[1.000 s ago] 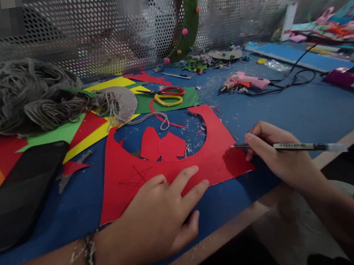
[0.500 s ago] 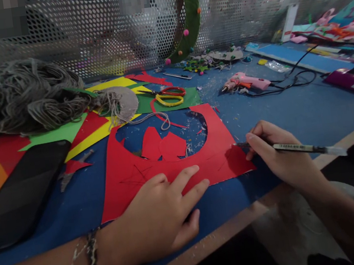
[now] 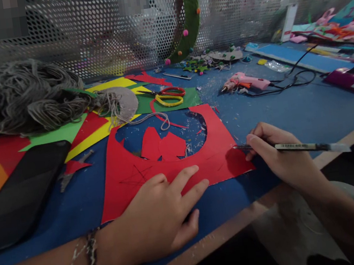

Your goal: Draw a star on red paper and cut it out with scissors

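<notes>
A red paper sheet point(image 3: 217, 140) with a large rounded cut-out lies on the blue table. My left hand point(image 3: 161, 208) rests flat across its lower edge, fingers spread. In my right hand point(image 3: 280, 153) is a pen point(image 3: 296, 147), pinched with its tip at the sheet's right side. A star outline drawn in dark lines shows left of my left fingers, and faint lines run on the right part of the sheet. Inside the cut-out lie red paper pieces point(image 3: 172, 145) and small scraps.
Behind the sheet are scissors point(image 3: 169, 101) on green paper point(image 3: 193, 97) and a grey yarn heap point(image 3: 22, 96). A black phone point(image 3: 25, 196) lies at left. A pink glue gun point(image 3: 248, 81) with its cord is at right. A perforated metal screen point(image 3: 93, 43) stands behind.
My right hand and the pen have shifted very slightly, the pen's rear end a little to the right. My left hand and the sheet stay in place.
</notes>
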Demonstrator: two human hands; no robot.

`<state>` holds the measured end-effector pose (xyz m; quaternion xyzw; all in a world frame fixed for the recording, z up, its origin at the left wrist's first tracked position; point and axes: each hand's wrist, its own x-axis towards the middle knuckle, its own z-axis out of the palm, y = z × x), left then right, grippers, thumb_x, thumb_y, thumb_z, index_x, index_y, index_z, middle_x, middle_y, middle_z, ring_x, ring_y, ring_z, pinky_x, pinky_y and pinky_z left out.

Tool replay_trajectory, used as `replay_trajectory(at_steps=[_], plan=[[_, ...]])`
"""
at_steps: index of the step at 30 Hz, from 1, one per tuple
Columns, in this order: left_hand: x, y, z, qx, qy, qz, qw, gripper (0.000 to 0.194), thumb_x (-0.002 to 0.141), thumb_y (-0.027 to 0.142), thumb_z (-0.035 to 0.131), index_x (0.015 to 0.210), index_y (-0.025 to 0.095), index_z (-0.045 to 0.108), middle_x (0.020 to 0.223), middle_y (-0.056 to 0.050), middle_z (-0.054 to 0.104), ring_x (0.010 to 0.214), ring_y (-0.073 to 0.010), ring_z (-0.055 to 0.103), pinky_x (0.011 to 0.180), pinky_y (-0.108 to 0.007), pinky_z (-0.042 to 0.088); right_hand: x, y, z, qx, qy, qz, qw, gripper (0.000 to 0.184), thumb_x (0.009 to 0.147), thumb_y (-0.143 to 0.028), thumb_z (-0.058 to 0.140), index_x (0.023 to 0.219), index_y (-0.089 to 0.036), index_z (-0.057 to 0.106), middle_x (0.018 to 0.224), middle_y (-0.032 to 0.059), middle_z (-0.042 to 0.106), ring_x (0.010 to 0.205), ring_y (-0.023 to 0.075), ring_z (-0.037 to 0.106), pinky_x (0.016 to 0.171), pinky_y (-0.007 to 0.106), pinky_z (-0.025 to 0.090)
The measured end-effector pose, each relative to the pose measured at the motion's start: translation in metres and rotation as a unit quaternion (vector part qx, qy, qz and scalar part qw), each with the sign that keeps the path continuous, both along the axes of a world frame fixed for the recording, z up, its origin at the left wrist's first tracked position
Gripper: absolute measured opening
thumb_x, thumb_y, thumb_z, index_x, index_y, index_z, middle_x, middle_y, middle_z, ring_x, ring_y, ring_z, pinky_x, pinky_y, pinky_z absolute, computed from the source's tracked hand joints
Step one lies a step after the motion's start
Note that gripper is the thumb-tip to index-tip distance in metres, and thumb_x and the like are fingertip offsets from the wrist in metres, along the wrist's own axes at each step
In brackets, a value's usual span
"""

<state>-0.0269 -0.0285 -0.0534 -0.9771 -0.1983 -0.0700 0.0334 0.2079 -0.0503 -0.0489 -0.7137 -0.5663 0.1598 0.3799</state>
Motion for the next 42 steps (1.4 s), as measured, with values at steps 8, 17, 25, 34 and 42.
replay_trajectory(at_steps=[8,17,25,34,42], plan=[[-0.001,0.000,-0.001,0.009,0.019,0.001,1.000,0.043,0.080,0.027,0.036,0.122,0.021,0.043,0.124,-0.012,0.047,0.058,-0.0153,0.056,0.055,-0.033,0.046,0.008,-0.002,-0.006,0.025,0.119,0.033,0.992,0.025,0.076,-0.018,0.048,0.052,-0.018,0.041,0.046,-0.0032,0.047,0.042,0.0059,0.044,0.039,0.018,0.030],[0.001,0.000,0.003,0.009,0.032,0.003,0.999,0.042,0.081,0.028,0.038,0.122,0.021,0.044,0.124,-0.012,0.047,0.060,-0.0140,0.055,0.058,-0.032,0.046,0.012,-0.003,-0.004,0.051,0.153,0.122,0.979,0.014,0.080,-0.026,0.046,0.073,-0.019,0.056,0.054,-0.0009,0.054,0.045,0.0084,0.050,0.042,0.020,0.040],[0.000,-0.002,0.003,0.019,0.039,0.013,0.999,0.041,0.081,0.026,0.037,0.121,0.021,0.046,0.122,-0.010,0.049,0.061,-0.0134,0.055,0.058,-0.031,0.047,0.012,-0.002,0.019,0.071,-0.004,0.221,0.973,0.006,0.073,-0.025,0.057,0.073,-0.019,0.057,0.068,0.0003,0.061,0.057,0.0098,0.057,0.052,0.020,0.046],[-0.003,0.010,0.017,0.045,0.131,-0.033,0.990,0.041,0.085,0.041,0.039,0.124,0.029,0.042,0.129,-0.010,0.044,0.077,-0.0186,0.061,0.064,-0.031,0.046,0.024,0.098,0.029,0.026,-0.231,0.434,0.870,0.014,0.084,-0.028,0.043,0.090,-0.016,0.047,0.083,0.0040,0.057,0.069,0.0122,0.052,0.062,0.024,0.039],[-0.037,0.041,0.021,0.085,0.146,0.084,0.982,0.050,0.080,0.049,0.045,0.122,0.023,0.045,0.121,-0.011,0.051,0.060,-0.0156,0.058,0.056,-0.029,0.044,-0.010,0.145,0.026,-0.036,-0.289,0.440,0.849,0.039,0.063,-0.028,0.067,0.084,-0.017,0.035,0.074,0.0026,0.045,0.063,0.0133,0.041,0.057,0.026,0.030]])
